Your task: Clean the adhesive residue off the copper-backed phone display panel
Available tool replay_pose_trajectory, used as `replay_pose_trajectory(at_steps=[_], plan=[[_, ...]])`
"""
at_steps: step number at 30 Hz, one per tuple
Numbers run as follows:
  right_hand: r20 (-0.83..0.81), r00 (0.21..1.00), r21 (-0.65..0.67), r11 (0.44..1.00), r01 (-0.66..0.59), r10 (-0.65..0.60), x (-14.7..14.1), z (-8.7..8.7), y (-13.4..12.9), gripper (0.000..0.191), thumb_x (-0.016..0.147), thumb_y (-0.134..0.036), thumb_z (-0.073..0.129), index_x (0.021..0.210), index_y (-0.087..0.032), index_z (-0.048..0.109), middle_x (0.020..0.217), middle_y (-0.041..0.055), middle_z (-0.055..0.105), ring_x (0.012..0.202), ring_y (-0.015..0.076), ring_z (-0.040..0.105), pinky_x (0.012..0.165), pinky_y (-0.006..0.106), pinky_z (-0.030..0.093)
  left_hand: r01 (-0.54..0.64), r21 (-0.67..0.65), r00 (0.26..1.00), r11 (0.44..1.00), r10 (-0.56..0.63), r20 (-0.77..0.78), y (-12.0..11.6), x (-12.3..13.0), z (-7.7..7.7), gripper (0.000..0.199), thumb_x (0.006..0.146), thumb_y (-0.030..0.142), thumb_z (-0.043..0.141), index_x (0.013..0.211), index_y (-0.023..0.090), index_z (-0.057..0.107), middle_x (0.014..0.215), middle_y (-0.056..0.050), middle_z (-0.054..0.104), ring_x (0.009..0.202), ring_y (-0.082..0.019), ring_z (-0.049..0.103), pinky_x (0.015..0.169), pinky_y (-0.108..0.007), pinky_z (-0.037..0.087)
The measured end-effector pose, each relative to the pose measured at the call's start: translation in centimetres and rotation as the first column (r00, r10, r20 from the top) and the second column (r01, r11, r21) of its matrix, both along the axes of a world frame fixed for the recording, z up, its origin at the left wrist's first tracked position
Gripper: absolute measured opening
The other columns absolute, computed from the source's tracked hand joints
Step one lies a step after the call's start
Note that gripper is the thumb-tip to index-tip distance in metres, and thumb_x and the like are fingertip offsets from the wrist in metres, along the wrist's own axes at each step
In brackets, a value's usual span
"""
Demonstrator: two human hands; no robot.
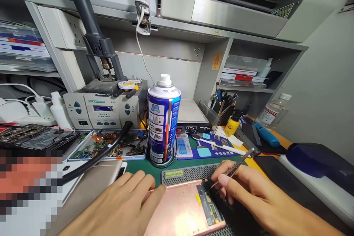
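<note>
Copper-coloured panel (174, 212) lies flat on a grey honeycomb-patterned mat (190, 172), its right end carrying a dark strip (203, 200) with small green circuit parts. The left hand (118, 199) rests at the panel's left edge, fingers bent and close together; whether they grip the panel or only touch it, I cannot tell. The right hand (249, 188) has thumb and fingers clamped on metal tweezers (233, 168) — their tips point down near the upper end of the dark strip, though contact is too small to make out. Beyond the mat stands a blue spray can (163, 125) with a white cap — to its left, a shallow tray (135, 158) of loose electronic parts sits before a grey station (94, 116).
</note>
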State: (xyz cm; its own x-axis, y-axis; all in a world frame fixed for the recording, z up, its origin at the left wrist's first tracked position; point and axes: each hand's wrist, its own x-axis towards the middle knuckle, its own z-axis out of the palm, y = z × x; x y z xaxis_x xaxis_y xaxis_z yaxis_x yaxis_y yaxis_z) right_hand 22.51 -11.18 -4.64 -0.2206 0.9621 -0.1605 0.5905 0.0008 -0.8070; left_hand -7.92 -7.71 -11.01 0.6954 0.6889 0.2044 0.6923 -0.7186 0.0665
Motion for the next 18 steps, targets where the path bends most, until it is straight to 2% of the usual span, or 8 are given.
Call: replay_pose_trajectory(at_steps=[3,5,7,10,15,18], plan=[[-0.043,0.999,0.023,0.999,-0.031,0.032,0.1,-0.4,0.3,0.041,0.103,-0.056,0.041,0.103,-0.023,0.064,0.1,0.0043,0.064,0.089,0.02,0.059,0.08,0.031,0.052,0.066,0.101,0.997,0.993,-0.07,0.038,0.2,0.3,1.6,0.012,0.084,0.033,0.065,0.094,0.026,0.067,0.087,-0.001,0.062,0.075,-0.02,0.056,0.067,-0.03,0.041],[-0.076,0.996,0.036,0.998,-0.044,0.047,0.1,-0.5,0.6,0.04,0.103,-0.056,0.043,0.102,-0.021,0.064,0.099,0.0046,0.063,0.086,0.0196,0.059,0.077,0.03,0.052,0.092,0.15,0.991,0.984,-0.105,0.08,-0.1,0.6,2.9,0.015,0.082,0.035,0.066,0.093,0.025,0.066,0.088,-0.001,0.062,0.074,-0.02,0.056,0.066,-0.03,0.041],[-0.128,0.99,0.053,0.998,-0.045,0.051,0.1,-0.5,0.9,0.04,0.102,-0.056,0.045,0.098,-0.02,0.063,0.093,0.0038,0.061,0.081,0.0183,0.058,0.073,0.03,0.052,0.11,0.144,0.983,0.983,-0.129,0.129,-0.6,0.8,4.2,0.02,0.078,0.034,0.068,0.095,0.024,0.065,0.091,-0.001,0.063,0.076,-0.021,0.056,0.069,-0.032,0.042],[-0.19,0.98,0.071,0.996,-0.051,0.064,-0.2,-0.5,1.1,0.039,0.101,-0.054,0.048,0.093,-0.018,0.061,0.083,0.0012,0.058,0.073,0.0159,0.055,0.068,0.029,0.05,0.111,0.11,0.967,0.988,-0.132,0.216,-1.5,1.2,5.6,0.019,0.075,0.022,0.064,0.095,0.023,0.064,0.093,-0.001,0.063,0.083,-0.021,0.057,0.075,-0.034,0.043],[-0.206,0.974,0.073,0.994,-0.077,0.091,-0.4,-0.8,1.0,0.04,0.1,-0.055,0.049,0.086,-0.018,0.058,0.075,-0.0014,0.055,0.065,0.0139,0.053,0.061,0.026,0.046,0.188,0.004,0.924,0.982,-0.178,0.34,-1.7,1.5,5.9,0.018,0.087,0.016,0.047,0.094,0.02,0.063,0.085,-0.002,0.058,0.076,-0.019,0.054,0.069,-0.032,0.041],[-0.23,0.969,0.1,0.993,-0.068,0.089,-0.3,-1.2,1.0,0.04,0.1,-0.056,0.049,0.087,-0.019,0.058,0.074,-0.0021,0.056,0.062,0.0133,0.052,0.058,0.025,0.045,0.128,-0.089,0.915,0.988,-0.082,0.396,-1.7,2.0,6.2,0.019,0.089,0.018,0.047,0.1,0.02,0.063,0.086,-0.002,0.058,0.075,-0.017,0.056,0.068,-0.031,0.042]])
